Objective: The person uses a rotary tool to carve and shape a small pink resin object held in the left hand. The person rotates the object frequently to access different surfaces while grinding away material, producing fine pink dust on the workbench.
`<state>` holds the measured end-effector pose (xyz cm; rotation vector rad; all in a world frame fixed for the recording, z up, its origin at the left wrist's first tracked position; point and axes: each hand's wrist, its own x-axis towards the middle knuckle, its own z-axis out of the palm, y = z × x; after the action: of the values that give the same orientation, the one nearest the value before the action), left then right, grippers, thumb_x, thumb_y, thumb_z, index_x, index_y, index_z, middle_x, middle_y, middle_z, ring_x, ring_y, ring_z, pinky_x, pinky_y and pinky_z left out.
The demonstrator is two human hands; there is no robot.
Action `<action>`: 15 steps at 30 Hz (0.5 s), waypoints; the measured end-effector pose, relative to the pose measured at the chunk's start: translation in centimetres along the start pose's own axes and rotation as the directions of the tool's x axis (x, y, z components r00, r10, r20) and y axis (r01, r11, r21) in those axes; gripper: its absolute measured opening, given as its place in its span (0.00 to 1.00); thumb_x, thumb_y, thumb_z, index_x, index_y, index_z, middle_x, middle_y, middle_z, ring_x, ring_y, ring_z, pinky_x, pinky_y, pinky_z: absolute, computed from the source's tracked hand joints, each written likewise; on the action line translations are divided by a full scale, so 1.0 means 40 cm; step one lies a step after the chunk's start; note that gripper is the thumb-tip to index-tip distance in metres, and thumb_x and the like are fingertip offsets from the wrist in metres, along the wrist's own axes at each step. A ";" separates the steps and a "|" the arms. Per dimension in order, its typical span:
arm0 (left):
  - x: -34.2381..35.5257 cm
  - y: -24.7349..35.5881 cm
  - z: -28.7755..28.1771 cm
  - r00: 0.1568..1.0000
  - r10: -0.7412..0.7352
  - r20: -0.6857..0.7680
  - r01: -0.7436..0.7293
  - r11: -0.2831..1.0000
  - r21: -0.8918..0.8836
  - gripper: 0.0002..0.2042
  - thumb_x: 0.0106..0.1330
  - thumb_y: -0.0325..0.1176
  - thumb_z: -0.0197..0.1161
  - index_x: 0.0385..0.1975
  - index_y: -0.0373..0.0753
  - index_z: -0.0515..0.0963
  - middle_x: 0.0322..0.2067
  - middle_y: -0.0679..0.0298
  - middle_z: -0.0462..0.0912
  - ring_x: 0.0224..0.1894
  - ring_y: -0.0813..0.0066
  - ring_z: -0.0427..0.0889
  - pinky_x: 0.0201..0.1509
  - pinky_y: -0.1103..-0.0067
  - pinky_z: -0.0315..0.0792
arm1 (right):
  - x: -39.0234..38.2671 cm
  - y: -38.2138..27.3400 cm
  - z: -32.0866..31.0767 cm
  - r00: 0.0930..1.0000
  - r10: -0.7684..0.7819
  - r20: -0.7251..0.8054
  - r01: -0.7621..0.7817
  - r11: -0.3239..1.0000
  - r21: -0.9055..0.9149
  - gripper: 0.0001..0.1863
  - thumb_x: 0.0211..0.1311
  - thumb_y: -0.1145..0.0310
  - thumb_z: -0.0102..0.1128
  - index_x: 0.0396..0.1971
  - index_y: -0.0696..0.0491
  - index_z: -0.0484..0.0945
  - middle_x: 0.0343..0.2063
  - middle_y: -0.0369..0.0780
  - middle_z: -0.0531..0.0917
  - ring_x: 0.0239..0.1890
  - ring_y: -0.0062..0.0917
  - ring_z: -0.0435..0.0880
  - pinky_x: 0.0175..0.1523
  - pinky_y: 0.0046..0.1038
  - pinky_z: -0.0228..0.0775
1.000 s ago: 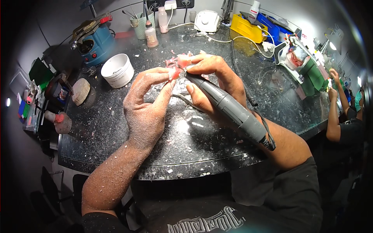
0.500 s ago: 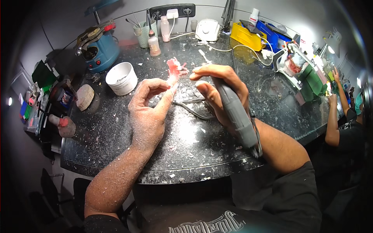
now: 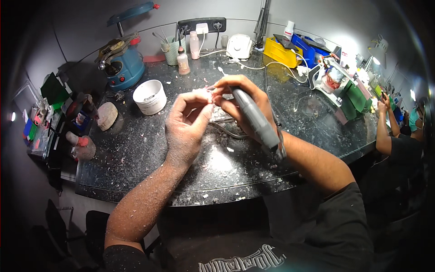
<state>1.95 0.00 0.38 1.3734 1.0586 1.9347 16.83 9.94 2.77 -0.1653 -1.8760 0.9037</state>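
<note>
My left hand (image 3: 185, 124), coated in pale dust, pinches a small pink denture piece (image 3: 209, 94) between thumb and fingers. Most of that piece is hidden by the fingertips. My right hand (image 3: 260, 95) is wrapped around a grey rotary handpiece (image 3: 257, 120), whose body slants down toward my wrist. Past the right index finger shows a thin pale tip (image 3: 221, 70), in line with the handpiece and pointing away from me. The right thumb and fingertips meet the left ones at the denture piece. Both hands are above the dusty black worktop (image 3: 140, 158).
A white tub (image 3: 152, 102) and a plaster block (image 3: 107, 116) stand left of my hands. Behind are a blue machine (image 3: 127, 70), a dropper bottle (image 3: 183, 63) and a white control box (image 3: 239, 46). Yellow bins (image 3: 276, 52) sit back right. Another person's arm (image 3: 383, 129) shows far right.
My hands have come together; the right fingertips moved left to the denture piece. The piece stuck up in plain sight before and is now mostly covered. The view has shifted slightly.
</note>
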 end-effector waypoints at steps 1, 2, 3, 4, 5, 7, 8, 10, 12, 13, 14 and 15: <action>0.007 -0.002 -0.003 0.999 -0.002 -0.051 0.003 1.000 0.008 0.13 0.70 0.22 0.66 0.51 0.34 0.75 0.48 0.62 0.82 0.56 0.74 0.81 0.65 0.73 0.73 | 0.006 0.001 0.003 0.999 0.046 -0.027 -0.045 0.999 0.027 0.16 0.65 0.79 0.67 0.52 0.54 0.79 0.38 0.37 0.85 0.43 0.19 0.87 0.50 0.23 0.81; 0.019 -0.004 -0.008 0.991 -0.028 -0.134 0.040 0.995 0.088 0.16 0.69 0.25 0.68 0.53 0.34 0.73 0.49 0.62 0.82 0.57 0.74 0.79 0.65 0.72 0.73 | 0.017 -0.001 0.007 0.988 0.148 -0.033 -0.139 0.970 0.199 0.15 0.68 0.78 0.65 0.52 0.55 0.76 0.37 0.37 0.84 0.41 0.20 0.86 0.49 0.24 0.82; 0.034 -0.006 -0.016 0.975 -0.046 -0.218 0.083 0.983 0.164 0.19 0.68 0.28 0.70 0.55 0.34 0.72 0.49 0.62 0.82 0.59 0.74 0.78 0.66 0.71 0.72 | 0.034 -0.003 0.018 0.975 0.214 -0.053 -0.179 0.910 0.373 0.16 0.68 0.78 0.65 0.53 0.55 0.75 0.37 0.39 0.83 0.40 0.22 0.87 0.49 0.26 0.84; 0.053 -0.007 -0.028 0.969 -0.196 -0.152 0.209 0.975 0.073 0.25 0.68 0.33 0.70 0.60 0.34 0.69 0.52 0.60 0.81 0.61 0.73 0.76 0.66 0.69 0.72 | 0.044 0.011 0.020 0.964 0.251 -0.085 -0.183 0.864 0.469 0.16 0.69 0.78 0.65 0.53 0.55 0.74 0.38 0.39 0.82 0.41 0.23 0.87 0.50 0.27 0.85; 0.073 0.010 -0.028 0.935 -0.352 -0.040 0.351 0.936 -0.042 0.21 0.71 0.34 0.67 0.59 0.34 0.72 0.53 0.59 0.82 0.60 0.71 0.79 0.66 0.69 0.73 | 0.045 0.035 0.021 0.950 0.291 -0.113 -0.180 0.807 0.562 0.16 0.69 0.78 0.65 0.53 0.55 0.74 0.39 0.40 0.81 0.41 0.24 0.87 0.51 0.28 0.86; 0.097 0.012 -0.040 0.882 -0.414 0.225 0.458 0.866 -0.202 0.17 0.75 0.35 0.64 0.58 0.35 0.76 0.53 0.58 0.84 0.58 0.71 0.81 0.67 0.69 0.72 | 0.028 0.075 0.027 0.907 0.403 -0.125 -0.232 0.724 0.650 0.16 0.69 0.77 0.65 0.53 0.54 0.73 0.42 0.40 0.80 0.42 0.26 0.88 0.51 0.28 0.87; 0.096 -0.003 -0.038 0.907 -0.371 0.198 0.403 0.901 -0.159 0.15 0.76 0.36 0.63 0.57 0.35 0.78 0.52 0.58 0.85 0.58 0.71 0.82 0.68 0.69 0.72 | 0.011 0.089 0.027 0.885 0.457 -0.093 -0.275 0.672 0.688 0.16 0.69 0.76 0.66 0.53 0.54 0.73 0.43 0.41 0.82 0.45 0.27 0.88 0.52 0.29 0.87; 0.072 -0.020 -0.034 0.920 -0.353 0.170 0.385 0.896 -0.220 0.14 0.75 0.35 0.64 0.55 0.35 0.79 0.50 0.61 0.87 0.55 0.74 0.84 0.65 0.73 0.75 | -0.016 0.082 0.015 0.834 0.552 -0.031 -0.366 0.593 0.717 0.16 0.69 0.75 0.67 0.52 0.53 0.72 0.45 0.43 0.85 0.47 0.29 0.90 0.54 0.29 0.87; 0.048 -0.024 -0.037 0.884 -0.454 0.110 0.467 0.846 -0.258 0.15 0.75 0.35 0.65 0.55 0.34 0.80 0.50 0.61 0.87 0.54 0.74 0.85 0.63 0.74 0.77 | -0.018 0.088 0.016 0.845 0.535 -0.019 -0.375 0.616 0.693 0.16 0.69 0.75 0.67 0.52 0.53 0.73 0.45 0.41 0.84 0.46 0.26 0.89 0.53 0.27 0.86; 0.035 0.003 -0.029 0.880 -0.461 0.119 0.472 0.812 -0.343 0.15 0.75 0.36 0.65 0.54 0.34 0.80 0.49 0.61 0.87 0.54 0.73 0.85 0.64 0.74 0.77 | -0.019 0.086 0.021 0.845 0.535 -0.021 -0.379 0.625 0.682 0.16 0.69 0.75 0.67 0.51 0.54 0.73 0.44 0.41 0.84 0.45 0.25 0.89 0.51 0.27 0.86; 0.034 0.003 -0.030 0.885 -0.450 0.115 0.463 0.832 -0.305 0.14 0.75 0.36 0.64 0.54 0.34 0.80 0.49 0.60 0.87 0.54 0.73 0.86 0.64 0.73 0.77 | -0.021 0.078 0.022 0.848 0.529 -0.034 -0.373 0.641 0.671 0.16 0.69 0.74 0.68 0.52 0.53 0.73 0.45 0.40 0.84 0.45 0.24 0.88 0.52 0.26 0.85; 0.037 -0.006 -0.035 0.891 -0.440 0.112 0.453 0.850 -0.267 0.14 0.75 0.36 0.64 0.54 0.34 0.80 0.49 0.59 0.87 0.53 0.72 0.86 0.64 0.73 0.77 | -0.026 0.072 0.018 0.868 0.496 -0.038 -0.365 0.687 0.628 0.15 0.70 0.72 0.67 0.53 0.52 0.74 0.44 0.38 0.84 0.46 0.22 0.87 0.54 0.26 0.84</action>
<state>0.14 0.87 0.72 0.9076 0.9296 1.6206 15.96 11.12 -0.02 -0.3047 -1.2781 1.7121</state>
